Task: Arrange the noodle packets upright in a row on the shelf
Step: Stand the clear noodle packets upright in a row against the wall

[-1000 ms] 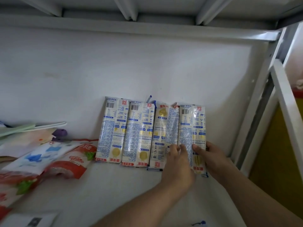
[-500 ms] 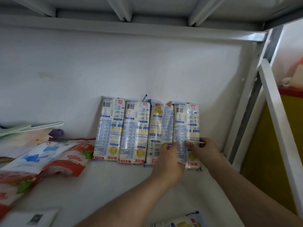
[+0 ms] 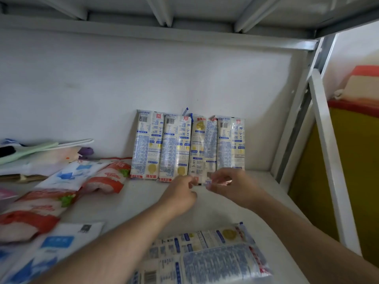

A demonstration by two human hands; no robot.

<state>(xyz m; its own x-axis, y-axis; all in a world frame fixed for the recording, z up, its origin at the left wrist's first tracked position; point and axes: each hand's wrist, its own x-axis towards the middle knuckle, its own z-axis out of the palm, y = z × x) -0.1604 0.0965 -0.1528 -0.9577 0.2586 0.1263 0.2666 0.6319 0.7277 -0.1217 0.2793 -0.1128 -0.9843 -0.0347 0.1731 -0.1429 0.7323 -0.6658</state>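
Several noodle packets stand upright side by side against the back wall, printed white, blue and yellow: the leftmost, a second, a third and the rightmost. My left hand and my right hand hover at the foot of the third and rightmost packets. Their fingers are loosely bent and the tips nearly meet by the third packet's bottom edge, gripping nothing that I can see. More noodle packets lie flat at the shelf's front, under my forearms.
Red-and-white bags and blue-and-white bags lie flat on the left of the white shelf. Pale flat items are stacked at the far left. The shelf's metal post rises right of the row, with the upper shelf's ribs overhead.
Both hands slid down off the rightmost packet's face to the packets' bottom edge. The view tilted down, so the flat packets at the front now show.
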